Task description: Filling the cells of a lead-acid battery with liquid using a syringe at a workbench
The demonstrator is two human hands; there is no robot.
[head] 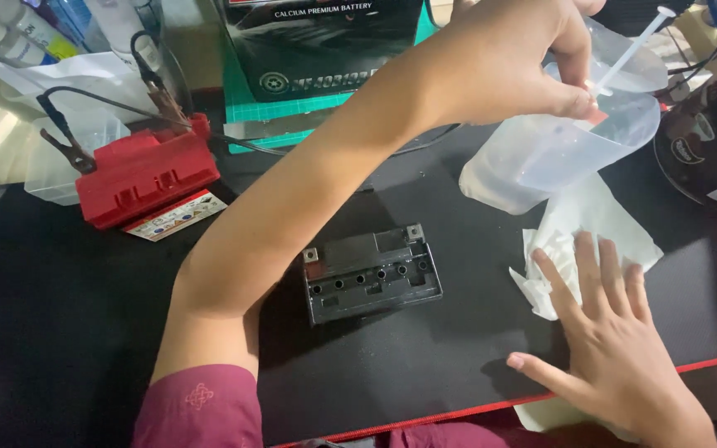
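The translucent plastic jug (558, 145) sits tilted at the far right of the black counter (458, 348), with a thin white syringe (628, 50) poking up out of its mouth. The left hand (508, 58) reaches across from the person's left, fingers pinched closed on the jug's rim right where the syringe leans; whether they nip the syringe too I can't tell. The right hand (616, 340) lies flat and spread open on the counter, holding nothing, its fingertips resting on a crumpled white tissue (574, 224) that lies just beneath the jug. Between the arms, near the middle of the counter, stands a small dark battery (371, 274) with a row of open filler holes along its top. Farther left sits a red battery (147, 170) with clamps (72, 149) on it.
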